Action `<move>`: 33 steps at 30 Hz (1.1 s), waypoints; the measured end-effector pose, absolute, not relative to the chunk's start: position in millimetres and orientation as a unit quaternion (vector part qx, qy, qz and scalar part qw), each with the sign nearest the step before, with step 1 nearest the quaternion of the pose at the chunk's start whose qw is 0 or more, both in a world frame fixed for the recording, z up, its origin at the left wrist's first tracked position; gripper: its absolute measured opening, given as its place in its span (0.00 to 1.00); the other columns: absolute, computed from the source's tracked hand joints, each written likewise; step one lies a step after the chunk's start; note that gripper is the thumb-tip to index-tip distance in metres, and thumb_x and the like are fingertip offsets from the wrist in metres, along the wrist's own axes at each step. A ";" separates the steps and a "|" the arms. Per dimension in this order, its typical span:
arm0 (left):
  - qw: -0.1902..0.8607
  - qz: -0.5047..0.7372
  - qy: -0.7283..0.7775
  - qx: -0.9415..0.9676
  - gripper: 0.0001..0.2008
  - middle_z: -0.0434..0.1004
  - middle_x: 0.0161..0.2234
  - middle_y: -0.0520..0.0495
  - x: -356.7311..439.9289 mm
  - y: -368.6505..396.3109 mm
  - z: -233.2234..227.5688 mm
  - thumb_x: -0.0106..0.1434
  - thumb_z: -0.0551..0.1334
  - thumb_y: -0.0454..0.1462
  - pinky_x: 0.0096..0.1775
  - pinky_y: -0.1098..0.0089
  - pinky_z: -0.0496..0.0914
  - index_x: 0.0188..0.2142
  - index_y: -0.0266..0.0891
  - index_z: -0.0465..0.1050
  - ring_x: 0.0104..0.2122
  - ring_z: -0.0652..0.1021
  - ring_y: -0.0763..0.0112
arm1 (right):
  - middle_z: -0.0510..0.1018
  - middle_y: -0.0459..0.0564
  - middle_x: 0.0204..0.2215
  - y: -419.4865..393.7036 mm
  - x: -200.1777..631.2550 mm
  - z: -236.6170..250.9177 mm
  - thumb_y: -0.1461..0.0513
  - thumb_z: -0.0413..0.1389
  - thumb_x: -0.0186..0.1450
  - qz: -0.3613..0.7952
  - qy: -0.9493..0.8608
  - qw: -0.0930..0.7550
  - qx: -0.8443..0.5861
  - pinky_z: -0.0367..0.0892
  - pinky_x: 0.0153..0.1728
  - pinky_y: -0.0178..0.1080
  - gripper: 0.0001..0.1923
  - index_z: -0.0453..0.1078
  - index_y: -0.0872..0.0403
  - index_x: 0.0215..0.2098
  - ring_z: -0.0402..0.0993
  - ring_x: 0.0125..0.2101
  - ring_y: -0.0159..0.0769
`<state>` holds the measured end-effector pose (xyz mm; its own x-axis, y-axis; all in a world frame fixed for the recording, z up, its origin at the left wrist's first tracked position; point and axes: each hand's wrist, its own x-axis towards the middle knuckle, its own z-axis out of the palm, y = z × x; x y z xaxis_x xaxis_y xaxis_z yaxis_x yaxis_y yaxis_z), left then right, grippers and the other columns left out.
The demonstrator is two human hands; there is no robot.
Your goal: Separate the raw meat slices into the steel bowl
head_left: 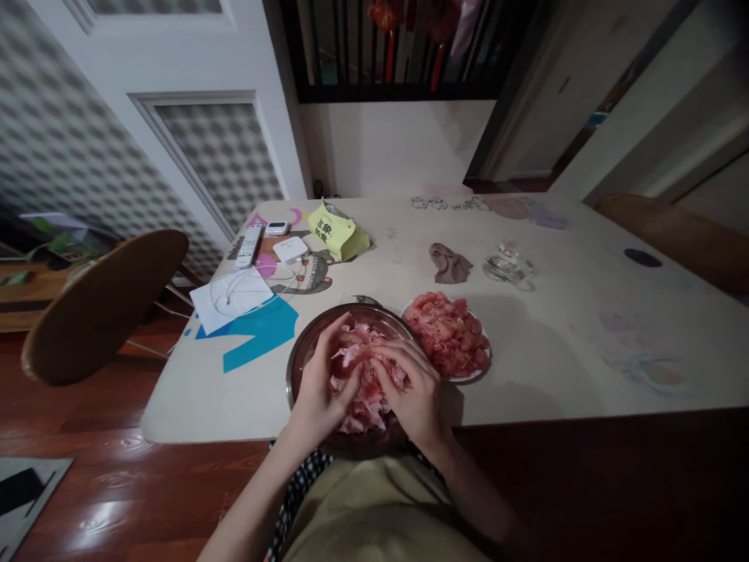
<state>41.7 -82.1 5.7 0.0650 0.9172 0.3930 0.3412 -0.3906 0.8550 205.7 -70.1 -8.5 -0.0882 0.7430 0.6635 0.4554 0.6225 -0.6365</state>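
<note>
A metal bowl (301, 351) full of pink raw meat slices (366, 406) sits at the table's near edge. My left hand (321, 386) and my right hand (413, 390) are both over the bowl, fingers closed on one piece of raw meat (351, 357) held between them. Just right of the bowl stands a white plate (468, 376) piled with redder meat pieces (448, 332).
On the pale table (562, 351) lie a glass cup (508, 264), a brown cloth (449, 264), a yellow packet (338, 230), a remote (249, 244), white papers (231, 299) and small white devices. A wooden chair (99, 304) stands at the left, another at the far right.
</note>
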 end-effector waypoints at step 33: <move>0.113 0.483 0.464 0.734 0.14 0.85 0.43 0.47 48.1 -100.8 11.0 0.65 0.62 0.29 0.47 0.70 0.79 0.49 0.42 0.76 0.42 0.85 0.68 | 0.85 0.47 0.36 -82.3 218.9 -8.8 0.68 0.62 0.64 -0.105 -0.740 0.554 -0.368 0.77 0.43 0.40 0.17 0.76 0.48 0.49 0.81 0.38 0.37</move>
<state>48.1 -100.8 11.0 0.1037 0.7898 0.6046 0.5716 -0.5448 0.6136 218.9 -82.3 -8.8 -0.1162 0.4278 0.8964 0.6604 0.7074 -0.2520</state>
